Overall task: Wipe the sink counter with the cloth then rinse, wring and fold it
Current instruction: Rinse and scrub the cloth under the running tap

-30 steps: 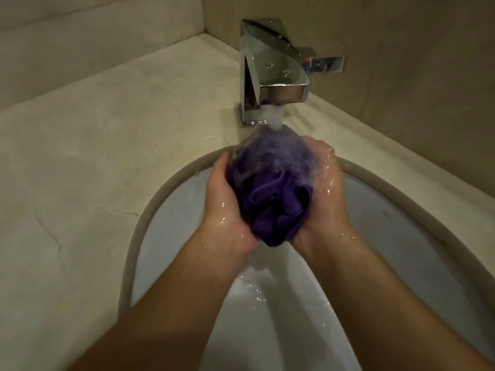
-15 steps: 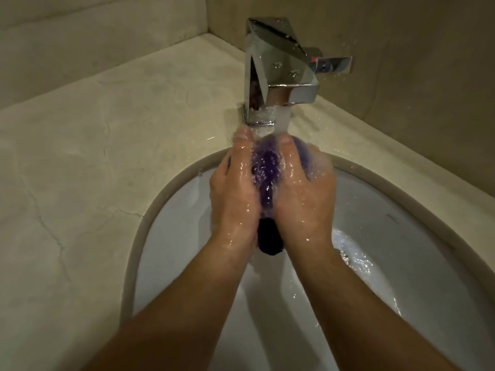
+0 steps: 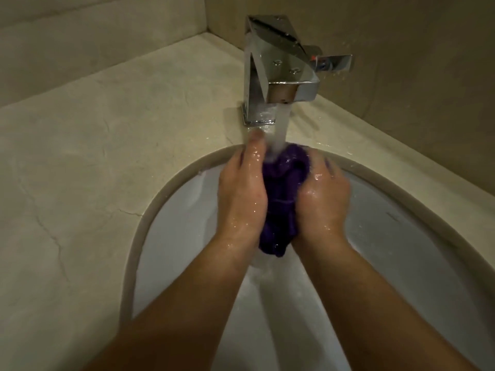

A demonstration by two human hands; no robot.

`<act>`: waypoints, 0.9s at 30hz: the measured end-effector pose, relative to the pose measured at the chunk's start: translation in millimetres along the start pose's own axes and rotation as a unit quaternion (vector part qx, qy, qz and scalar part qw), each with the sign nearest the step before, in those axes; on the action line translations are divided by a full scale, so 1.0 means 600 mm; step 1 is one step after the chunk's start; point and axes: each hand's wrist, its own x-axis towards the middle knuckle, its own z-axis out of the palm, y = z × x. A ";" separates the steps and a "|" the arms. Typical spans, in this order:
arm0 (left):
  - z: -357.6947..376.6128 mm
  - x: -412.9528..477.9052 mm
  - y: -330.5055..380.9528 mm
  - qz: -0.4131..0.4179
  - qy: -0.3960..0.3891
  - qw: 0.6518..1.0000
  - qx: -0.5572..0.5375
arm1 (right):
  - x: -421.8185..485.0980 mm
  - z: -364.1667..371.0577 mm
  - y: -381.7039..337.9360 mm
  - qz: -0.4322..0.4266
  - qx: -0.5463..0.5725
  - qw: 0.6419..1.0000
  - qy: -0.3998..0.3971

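Note:
A bunched purple cloth (image 3: 281,199) is pressed between my left hand (image 3: 241,194) and my right hand (image 3: 321,196) over the white sink basin (image 3: 187,236). Water runs from the chrome tap (image 3: 276,68) in a stream that lands on the top of the cloth. Both hands are wet and wrap the cloth from either side. The cloth's lower end hangs out below my palms. Water drains down the basin beneath it.
The beige stone counter (image 3: 93,156) surrounds the basin, with hairline cracks at the left. A wall rises behind the tap and at the right. The tap lever (image 3: 334,62) points right. Droplets lie on the counter near the tap base.
My hands closed around the cloth and squeezed it, then eased apart a little, showing more purple fabric. The water keeps running.

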 end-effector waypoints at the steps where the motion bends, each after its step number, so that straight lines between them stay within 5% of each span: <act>1: 0.000 0.002 0.000 -0.042 -0.019 0.998 -0.036 | 0.000 -0.005 0.000 0.021 0.036 0.999 -0.002; 4: -0.004 0.007 -0.002 -0.159 -0.041 0.982 -0.095 | 0.000 -0.015 -0.007 0.119 0.184 0.974 -0.060; 6: -0.002 0.003 -0.002 -0.204 -0.105 0.962 -0.149 | -0.001 -0.010 -0.012 0.140 0.167 0.972 -0.088; 10: -0.005 -0.002 0.000 -0.223 -0.145 0.926 -0.269 | -0.003 -0.007 -0.007 -0.054 -0.128 0.987 -0.076; 16: -0.005 -0.001 0.005 -0.101 -0.117 0.980 -0.127 | -0.025 0.007 -0.040 -0.050 -0.112 0.982 -0.142; 22: 0.004 -0.001 -0.015 0.028 0.031 0.999 -0.031 | -0.039 0.026 0.009 -0.126 -0.162 0.979 -0.007; 27: 0.002 -0.002 -0.016 0.064 0.053 0.996 0.021 | -0.030 0.022 0.020 -0.126 -0.166 0.978 0.021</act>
